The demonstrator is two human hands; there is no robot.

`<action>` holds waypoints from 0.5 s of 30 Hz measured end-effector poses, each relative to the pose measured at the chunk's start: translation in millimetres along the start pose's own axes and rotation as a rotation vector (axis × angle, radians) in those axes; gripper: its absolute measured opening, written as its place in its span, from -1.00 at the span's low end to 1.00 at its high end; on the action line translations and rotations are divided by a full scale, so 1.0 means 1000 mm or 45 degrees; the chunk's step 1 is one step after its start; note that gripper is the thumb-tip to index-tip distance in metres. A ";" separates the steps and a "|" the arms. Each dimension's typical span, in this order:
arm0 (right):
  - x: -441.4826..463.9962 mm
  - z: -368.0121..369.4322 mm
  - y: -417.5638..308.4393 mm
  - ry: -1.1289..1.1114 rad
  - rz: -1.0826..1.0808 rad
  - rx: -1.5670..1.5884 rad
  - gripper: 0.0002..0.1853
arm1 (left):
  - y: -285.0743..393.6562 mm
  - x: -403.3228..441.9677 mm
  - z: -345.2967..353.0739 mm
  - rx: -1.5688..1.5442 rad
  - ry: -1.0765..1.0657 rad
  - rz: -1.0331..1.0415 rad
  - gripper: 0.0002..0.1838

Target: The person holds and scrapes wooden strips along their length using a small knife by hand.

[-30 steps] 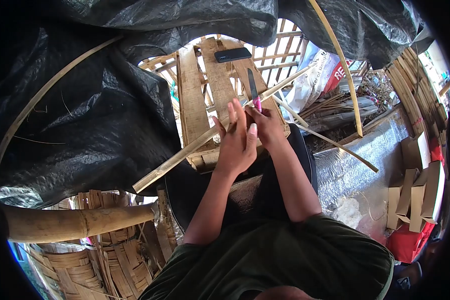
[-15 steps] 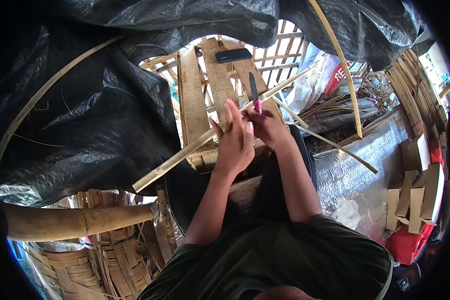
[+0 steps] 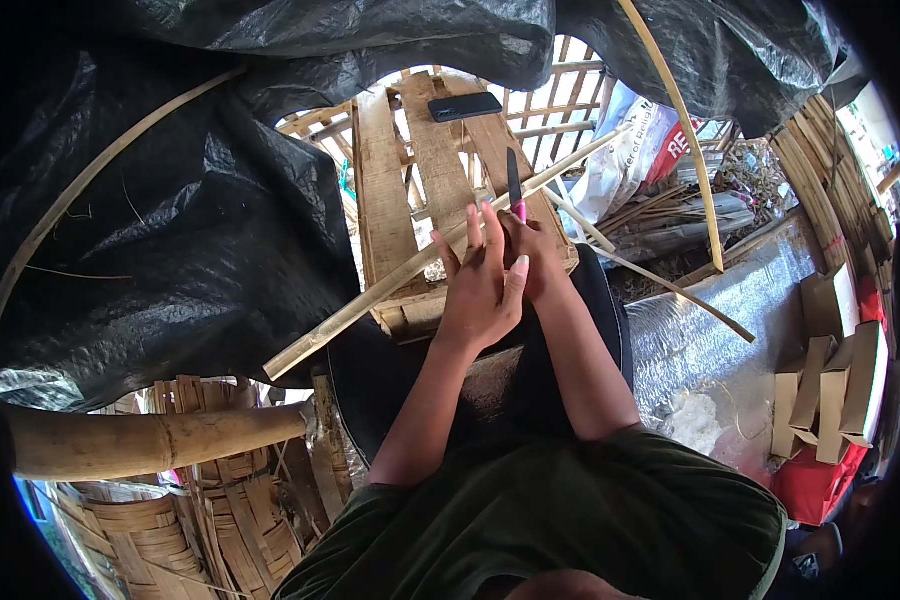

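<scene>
My right hand (image 3: 538, 248) is closed around the pink handle of a knife (image 3: 513, 178), whose dark blade points up and away. Close against it, my left hand (image 3: 482, 290) has its fingers stretched out and spread, with the palm side hidden from view. A long bamboo strip (image 3: 360, 303) lies slantwise across the wooden bench (image 3: 430, 160), passing beyond the fingers of both hands. Whether the left fingers touch the strip I cannot tell. Another thin strip (image 3: 660, 283) runs from beside the bench down to the right.
On the bench's far end lies a black phone (image 3: 465, 107). Black plastic sheeting (image 3: 170, 240) hangs at left and above. A thick bamboo pole (image 3: 160, 443) crosses the lower left. Cardboard boxes (image 3: 835, 395) stand at right beside silvery foil sheeting (image 3: 740, 300).
My left hand has shifted slightly right, nearer the right hand. The knife has turned a little more upright, and the bamboo strip lies almost as before.
</scene>
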State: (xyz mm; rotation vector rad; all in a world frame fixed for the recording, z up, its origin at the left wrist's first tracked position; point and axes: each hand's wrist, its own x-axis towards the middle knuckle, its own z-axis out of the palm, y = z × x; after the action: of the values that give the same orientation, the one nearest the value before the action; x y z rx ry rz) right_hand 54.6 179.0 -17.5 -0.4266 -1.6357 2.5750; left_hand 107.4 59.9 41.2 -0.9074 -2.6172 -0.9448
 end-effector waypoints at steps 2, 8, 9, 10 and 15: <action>-0.017 0.012 -0.028 0.112 0.257 0.238 -0.78 | -0.002 0.000 0.001 0.036 -0.005 0.008 -0.22; 0.006 -0.024 -0.028 0.144 0.153 0.312 -0.77 | -0.002 -0.004 -0.011 -0.090 0.068 0.036 -0.22; 0.001 -0.022 -0.036 0.096 0.119 0.260 -0.75 | -0.002 -0.004 -0.012 -0.057 0.099 0.043 -0.22; -0.004 -0.020 -0.041 0.049 0.085 0.207 -0.72 | -0.002 -0.005 -0.013 -0.025 0.129 0.050 -0.21; -0.022 0.002 -0.055 0.075 0.064 0.077 -0.71 | -0.005 -0.002 -0.012 -0.050 0.183 0.020 -0.21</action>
State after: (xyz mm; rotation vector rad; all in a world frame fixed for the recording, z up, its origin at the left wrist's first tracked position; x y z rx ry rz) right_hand 70.3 197.0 37.2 -0.5405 -1.5432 2.6135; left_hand 105.9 48.4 47.5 -0.8353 -2.4760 -1.0211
